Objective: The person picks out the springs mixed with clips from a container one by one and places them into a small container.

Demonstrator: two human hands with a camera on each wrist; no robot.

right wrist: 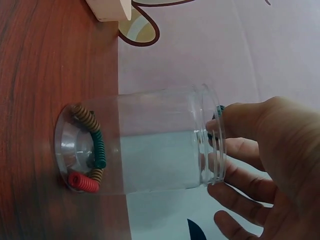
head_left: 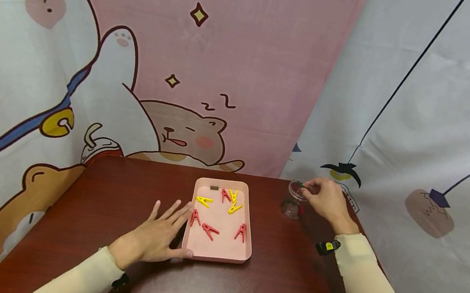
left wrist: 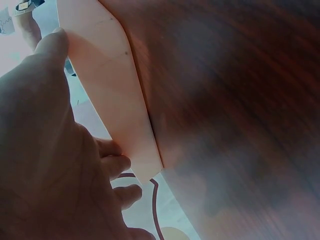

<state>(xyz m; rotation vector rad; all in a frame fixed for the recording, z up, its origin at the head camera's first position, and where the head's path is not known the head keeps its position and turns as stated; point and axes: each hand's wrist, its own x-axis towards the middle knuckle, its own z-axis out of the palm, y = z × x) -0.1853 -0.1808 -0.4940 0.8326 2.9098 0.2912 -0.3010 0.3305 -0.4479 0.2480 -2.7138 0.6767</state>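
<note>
My right hand (head_left: 326,201) is at the mouth of a clear plastic jar (right wrist: 155,115), pinching a dark green spring (head_left: 301,184) between thumb and fingers. At the bottom of the jar lie a red spring (right wrist: 84,182), a green spring (right wrist: 99,150) and brown springs (right wrist: 87,118). My left hand (head_left: 158,238), fingers spread, touches the left side of a pink tray (head_left: 216,253). Inside the tray are several red clips (head_left: 241,232), yellow clips (head_left: 203,201) and a brown spring (head_left: 214,188) near the far wall.
The dark red-brown table (head_left: 282,273) carries the tray at its middle and the jar at the far right. A printed cartoon curtain (head_left: 242,71) hangs right behind the table, and another pale curtain (head_left: 440,128) runs along its right side.
</note>
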